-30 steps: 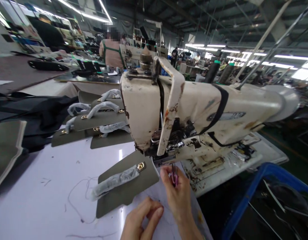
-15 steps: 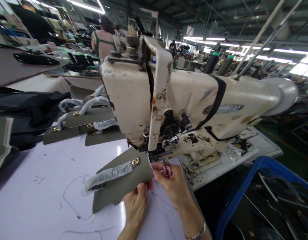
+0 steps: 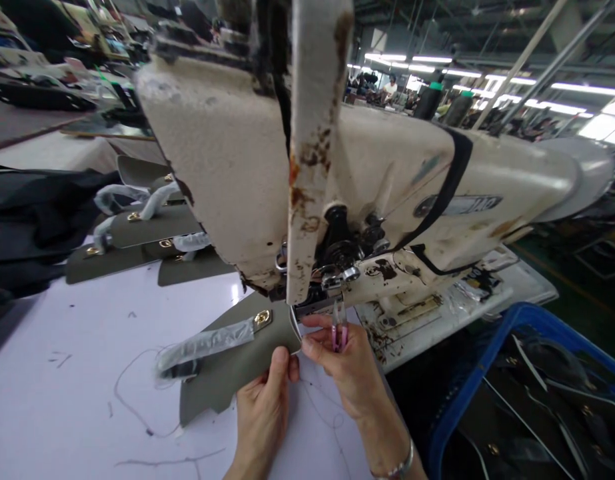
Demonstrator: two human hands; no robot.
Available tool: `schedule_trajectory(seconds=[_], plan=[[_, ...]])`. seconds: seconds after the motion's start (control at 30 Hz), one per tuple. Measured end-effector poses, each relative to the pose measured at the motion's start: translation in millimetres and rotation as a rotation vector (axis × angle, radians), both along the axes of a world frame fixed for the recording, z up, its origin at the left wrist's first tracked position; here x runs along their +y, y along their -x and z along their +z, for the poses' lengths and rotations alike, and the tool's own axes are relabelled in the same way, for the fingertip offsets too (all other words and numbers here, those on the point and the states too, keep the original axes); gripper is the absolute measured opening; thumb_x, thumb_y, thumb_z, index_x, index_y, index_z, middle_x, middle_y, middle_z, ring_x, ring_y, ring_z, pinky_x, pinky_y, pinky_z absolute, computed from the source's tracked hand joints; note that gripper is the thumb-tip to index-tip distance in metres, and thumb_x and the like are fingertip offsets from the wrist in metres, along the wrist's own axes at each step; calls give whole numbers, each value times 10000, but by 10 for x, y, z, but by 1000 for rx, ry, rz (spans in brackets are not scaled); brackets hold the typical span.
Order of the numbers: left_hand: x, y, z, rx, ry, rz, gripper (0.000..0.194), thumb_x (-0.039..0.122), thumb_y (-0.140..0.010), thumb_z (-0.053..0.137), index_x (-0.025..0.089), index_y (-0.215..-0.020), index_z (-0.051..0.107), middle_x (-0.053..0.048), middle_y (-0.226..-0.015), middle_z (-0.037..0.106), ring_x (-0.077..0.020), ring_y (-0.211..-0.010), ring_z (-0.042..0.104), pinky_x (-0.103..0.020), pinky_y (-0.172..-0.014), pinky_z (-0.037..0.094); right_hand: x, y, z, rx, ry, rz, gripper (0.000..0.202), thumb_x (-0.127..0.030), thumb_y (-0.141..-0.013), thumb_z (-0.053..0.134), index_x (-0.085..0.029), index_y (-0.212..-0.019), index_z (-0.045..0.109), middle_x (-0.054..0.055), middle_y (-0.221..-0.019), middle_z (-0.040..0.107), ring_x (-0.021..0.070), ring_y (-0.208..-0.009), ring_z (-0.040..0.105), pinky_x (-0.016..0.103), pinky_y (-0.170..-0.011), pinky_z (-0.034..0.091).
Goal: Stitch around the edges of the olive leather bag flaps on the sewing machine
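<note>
An olive flap panel [image 3: 224,370] lies at a slant on the white tabletop, its far corner under the head of a sewing machine [image 3: 217,160]. It carries a handle [image 3: 207,347] wrapped in clear plastic and a gold clasp [image 3: 262,318]. My left hand [image 3: 262,407] is closed on the panel's near edge, thumb on top. In my right hand [image 3: 354,373] is a pair of pink-handled thread snips [image 3: 340,330], blades pointing away from me. The thumb and forefinger of that hand meet at the panel's pale right edge. The needle area is mostly hidden behind the machine head.
Several similar olive panels [image 3: 152,223] lie at the back left beside dark fabric [image 3: 27,220]. A blue crate [image 3: 452,407] of dark pieces stands at the lower right. Loose threads [image 3: 120,387] lie on the tabletop. Other people are visible in the background.
My view has moved closer to the machine, which looks larger. The snips have turned more upright in my right hand. Both hands remain at the panel's edge.
</note>
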State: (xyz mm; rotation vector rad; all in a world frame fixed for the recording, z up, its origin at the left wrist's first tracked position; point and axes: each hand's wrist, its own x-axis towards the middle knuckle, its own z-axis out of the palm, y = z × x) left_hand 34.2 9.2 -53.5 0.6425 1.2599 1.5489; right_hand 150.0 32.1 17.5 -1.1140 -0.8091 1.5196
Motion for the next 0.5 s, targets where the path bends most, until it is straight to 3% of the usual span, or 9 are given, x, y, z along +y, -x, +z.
schedule_trajectory(seconds=[0.13,0.3,0.5], plan=[[-19,21,103,-245,78,-44,342,421,-731,817,133,-628,664,-11,-617,573,-109,-618,528,-204,-603,473,-70,-29,-3,-20,22,-3,378,-207,-682,827,-144,-1048,758,51,-822,742,62,-584,534,164,-573,438],[-21,51,193,-400,117,-72,265,337,-686,859,122,-756,723,-19,-700,618,-107,-635,544,-211,-612,519,-118,-2,39,-40,38,-26,424,-105,-608,807,-144,-1028,762,33,-790,734,7,-481,319,126,-446,259],[-28,65,223,-407,34,-104,186,300,-747,810,165,-821,705,-11,-783,636,-99,-638,544,-213,-592,528,-139,33,58,-35,63,-39,437,-123,-597,817,-123,-1028,749,62,-808,749,28,-480,413,143,-470,351]])
